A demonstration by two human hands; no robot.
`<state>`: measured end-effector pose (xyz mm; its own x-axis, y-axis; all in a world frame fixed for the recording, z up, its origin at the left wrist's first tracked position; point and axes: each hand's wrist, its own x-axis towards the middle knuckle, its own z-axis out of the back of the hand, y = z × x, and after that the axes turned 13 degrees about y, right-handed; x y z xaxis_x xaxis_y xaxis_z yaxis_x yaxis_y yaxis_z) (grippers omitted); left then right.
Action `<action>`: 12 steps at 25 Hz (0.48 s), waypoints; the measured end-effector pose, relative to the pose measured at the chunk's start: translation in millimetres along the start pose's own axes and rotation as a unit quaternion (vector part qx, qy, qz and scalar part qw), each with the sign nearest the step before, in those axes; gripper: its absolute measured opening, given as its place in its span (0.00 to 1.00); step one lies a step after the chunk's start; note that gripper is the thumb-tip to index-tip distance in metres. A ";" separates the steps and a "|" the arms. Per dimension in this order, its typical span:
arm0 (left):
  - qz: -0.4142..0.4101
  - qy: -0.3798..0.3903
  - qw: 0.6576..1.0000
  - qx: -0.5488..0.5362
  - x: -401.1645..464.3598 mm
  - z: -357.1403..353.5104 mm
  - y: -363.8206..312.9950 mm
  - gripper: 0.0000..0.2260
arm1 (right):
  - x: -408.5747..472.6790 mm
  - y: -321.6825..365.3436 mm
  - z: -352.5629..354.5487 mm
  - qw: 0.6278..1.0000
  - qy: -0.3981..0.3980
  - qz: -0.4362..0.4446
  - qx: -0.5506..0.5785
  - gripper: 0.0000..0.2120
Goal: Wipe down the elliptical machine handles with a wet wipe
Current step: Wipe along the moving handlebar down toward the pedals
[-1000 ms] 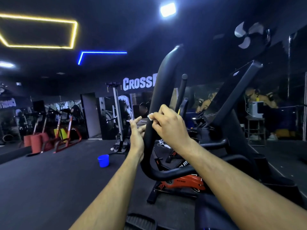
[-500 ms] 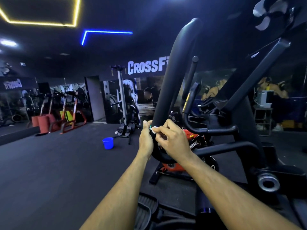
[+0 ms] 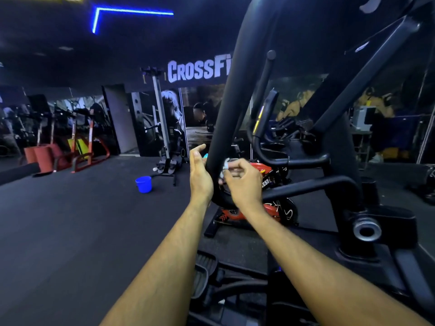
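- The elliptical handle [image 3: 226, 114], a thick black tube, rises toward 12 o'clock between our hands.
- Our left hand [image 3: 200, 177] rests open against its 9 o'clock side.
- Our right hand [image 3: 242, 182] pinches the wet wipe [image 3: 225, 164] at the fingers' tips, touching the tube's 3 o'clock side.
- With so little wipe held, we judge it could slip out.

- Dark rubber gym floor [image 3: 70, 231] spreads wide to the left.
- A small blue bucket [image 3: 143, 184] stands on it, alone, well apart from the machines.
- Behind it, a rowing machine [image 3: 164, 128] stands upright on the floor.
- Far left, orange-framed equipment [image 3: 89, 147] sits by the mirrored wall.
- An orange exercise bike [image 3: 254, 208] stands on the floor beyond the elliptical base [image 3: 381, 231].
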<state>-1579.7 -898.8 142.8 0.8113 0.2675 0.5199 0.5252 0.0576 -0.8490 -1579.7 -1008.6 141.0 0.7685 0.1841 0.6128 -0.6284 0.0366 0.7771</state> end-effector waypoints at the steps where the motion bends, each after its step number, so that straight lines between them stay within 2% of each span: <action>1: 0.016 0.004 1.000 0.001 -1.5 -0.6 -2.1 0.19 | -3.8 -3.1 1.6 1.000 0.024 -0.005 -0.007 0.06; 3: 0.064 0.053 0.997 0.000 -2.1 2.4 -12.8 0.17 | 3.3 2.5 19.9 0.999 0.032 0.013 -0.040 0.05; 5: 0.108 0.096 0.989 0.027 11.1 7.1 -29.3 0.13 | 36.7 25.9 50.4 0.996 -0.022 0.057 -0.070 0.03; 9: 0.045 0.174 0.981 0.074 82.2 -8.5 -91.7 0.07 | 131.1 86.6 108.3 0.958 -0.164 0.192 -0.137 0.07; 12: 0.059 0.233 0.970 0.045 126.3 -38.2 -126.9 0.05 | 185.3 120.8 130.6 0.927 -0.196 0.269 -0.171 0.09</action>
<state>-1534.1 -909.0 319.8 0.9033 -0.1847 0.3872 0.4144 0.1418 -0.8990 -1497.4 -1098.3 367.3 0.2758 -0.1025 0.9557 -0.8835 0.3646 0.2941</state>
